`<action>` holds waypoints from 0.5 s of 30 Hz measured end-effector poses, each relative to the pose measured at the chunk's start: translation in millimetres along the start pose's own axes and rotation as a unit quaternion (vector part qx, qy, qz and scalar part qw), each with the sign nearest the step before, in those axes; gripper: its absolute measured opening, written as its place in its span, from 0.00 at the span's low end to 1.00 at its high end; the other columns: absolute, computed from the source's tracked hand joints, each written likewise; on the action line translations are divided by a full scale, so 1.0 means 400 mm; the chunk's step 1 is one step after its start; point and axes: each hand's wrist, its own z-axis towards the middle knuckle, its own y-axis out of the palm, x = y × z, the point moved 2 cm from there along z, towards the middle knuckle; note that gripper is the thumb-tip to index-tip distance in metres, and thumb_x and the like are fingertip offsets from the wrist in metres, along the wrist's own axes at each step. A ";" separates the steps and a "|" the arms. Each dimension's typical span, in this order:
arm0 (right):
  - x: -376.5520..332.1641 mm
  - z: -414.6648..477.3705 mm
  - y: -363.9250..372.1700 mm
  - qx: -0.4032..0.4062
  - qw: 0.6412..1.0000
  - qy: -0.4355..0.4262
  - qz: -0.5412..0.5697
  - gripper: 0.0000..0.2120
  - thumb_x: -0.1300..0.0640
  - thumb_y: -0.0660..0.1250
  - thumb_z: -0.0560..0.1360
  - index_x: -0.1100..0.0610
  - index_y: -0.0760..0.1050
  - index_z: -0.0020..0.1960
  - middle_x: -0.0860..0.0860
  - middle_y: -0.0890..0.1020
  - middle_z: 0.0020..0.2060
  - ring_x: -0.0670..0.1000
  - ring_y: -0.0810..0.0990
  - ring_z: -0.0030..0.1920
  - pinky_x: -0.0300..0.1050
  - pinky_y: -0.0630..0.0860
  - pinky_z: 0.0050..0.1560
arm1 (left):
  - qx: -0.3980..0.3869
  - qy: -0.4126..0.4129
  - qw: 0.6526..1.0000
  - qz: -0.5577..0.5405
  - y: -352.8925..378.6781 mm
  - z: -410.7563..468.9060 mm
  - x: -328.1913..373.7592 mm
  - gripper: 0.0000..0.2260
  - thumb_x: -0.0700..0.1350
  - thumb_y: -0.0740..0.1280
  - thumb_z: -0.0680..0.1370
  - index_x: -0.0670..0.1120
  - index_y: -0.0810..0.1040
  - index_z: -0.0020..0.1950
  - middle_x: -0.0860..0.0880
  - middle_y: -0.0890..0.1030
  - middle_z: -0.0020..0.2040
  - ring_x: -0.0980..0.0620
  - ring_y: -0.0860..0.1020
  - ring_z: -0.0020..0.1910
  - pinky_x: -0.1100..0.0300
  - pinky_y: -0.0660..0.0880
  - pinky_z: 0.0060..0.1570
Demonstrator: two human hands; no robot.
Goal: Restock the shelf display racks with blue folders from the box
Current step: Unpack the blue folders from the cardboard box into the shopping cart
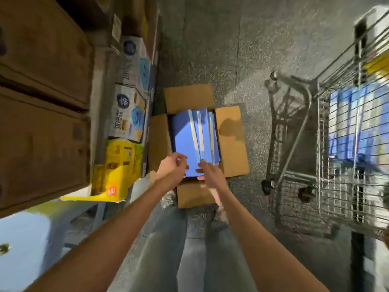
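Looking down from here, the blue folders [189, 140] sit loosely stacked and a bit slanted inside the open box [231, 144] on the floor [210, 49], right at my feet. My left hand [171, 168] has its fingers curled at the near left corner of the top one, and I can't tell if it's actually pinched. My right hand [211, 175] rests flat-fingered on the near edge. They look thin, light, bendy and slick, so I'd take a small bunch by that near edge, thumbs on top, or they'll fan out.
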 end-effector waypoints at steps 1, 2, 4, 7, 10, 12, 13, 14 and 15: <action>0.012 0.044 0.001 0.005 1.000 0.003 0.006 0.17 0.40 0.58 0.82 0.52 0.76 0.56 0.53 0.82 0.54 0.55 0.81 0.53 0.62 0.77 0.60 | -0.005 -0.015 1.000 -0.004 0.018 0.033 -0.025 0.05 0.48 0.63 0.83 0.51 0.78 0.53 0.50 0.85 0.43 0.51 0.85 0.40 0.52 0.84 0.43; 0.027 0.088 0.001 0.014 1.000 0.009 0.007 0.19 0.37 0.58 0.81 0.51 0.76 0.54 0.53 0.82 0.55 0.56 0.81 0.54 0.62 0.76 0.61 | -0.011 -0.028 1.000 -0.009 0.036 0.065 -0.050 0.04 0.49 0.63 0.83 0.52 0.77 0.52 0.51 0.85 0.42 0.51 0.85 0.41 0.50 0.84 0.44; 0.052 0.158 -0.002 0.037 0.999 0.004 0.004 0.26 0.34 0.57 0.77 0.55 0.77 0.52 0.56 0.82 0.53 0.59 0.80 0.54 0.65 0.74 0.62 | -0.020 -0.044 0.998 -0.028 0.070 0.128 -0.092 0.04 0.49 0.64 0.83 0.55 0.76 0.49 0.52 0.84 0.41 0.51 0.85 0.42 0.47 0.84 0.44; 0.088 0.299 -0.001 0.052 0.999 -0.009 -0.012 0.25 0.41 0.57 0.83 0.64 0.74 0.62 0.59 0.81 0.53 0.58 0.79 0.53 0.60 0.74 0.63 | -0.015 -0.059 0.998 -0.036 0.129 0.239 -0.163 0.02 0.48 0.64 0.83 0.54 0.76 0.51 0.50 0.84 0.44 0.51 0.84 0.43 0.49 0.84 0.44; 0.132 0.478 0.018 0.046 0.996 -0.026 -0.074 0.22 0.45 0.55 0.84 0.57 0.72 0.70 0.57 0.77 0.66 0.55 0.78 0.58 0.39 0.74 0.46 | 0.010 -0.074 0.996 -0.046 0.193 0.347 -0.256 0.04 0.46 0.63 0.83 0.49 0.76 0.57 0.46 0.84 0.48 0.51 0.84 0.43 0.60 0.82 0.36; 0.158 0.570 0.036 0.043 0.992 -0.037 -0.115 0.23 0.43 0.54 0.84 0.55 0.70 0.72 0.55 0.76 0.67 0.55 0.76 0.64 0.41 0.71 0.53 | 0.025 -0.091 0.995 -0.042 0.214 0.393 -0.296 0.05 0.45 0.63 0.84 0.48 0.76 0.58 0.47 0.84 0.46 0.49 0.85 0.41 0.60 0.82 0.36; 0.170 0.605 0.046 0.040 0.991 -0.041 -0.122 0.24 0.43 0.55 0.84 0.55 0.69 0.73 0.55 0.75 0.68 0.56 0.75 0.66 0.45 0.71 0.58 | 0.031 -0.098 0.994 -0.046 0.223 0.416 -0.316 0.05 0.45 0.62 0.84 0.48 0.76 0.58 0.48 0.84 0.46 0.47 0.85 0.40 0.57 0.83 0.39; 0.191 0.642 0.054 0.041 0.991 -0.037 -0.125 0.24 0.43 0.55 0.83 0.56 0.67 0.74 0.55 0.75 0.69 0.57 0.75 0.67 0.47 0.71 0.61 | 0.034 -0.109 0.992 -0.048 0.239 0.444 -0.344 0.04 0.45 0.62 0.84 0.49 0.75 0.58 0.48 0.84 0.46 0.47 0.85 0.39 0.54 0.84 0.41; 0.205 0.667 0.058 0.045 0.990 -0.041 -0.129 0.25 0.43 0.56 0.83 0.57 0.66 0.74 0.55 0.74 0.68 0.57 0.74 0.66 0.49 0.71 0.62 | 0.036 -0.118 0.991 -0.049 0.251 0.466 -0.368 0.04 0.46 0.62 0.84 0.50 0.74 0.57 0.49 0.84 0.46 0.48 0.85 0.38 0.52 0.83 0.42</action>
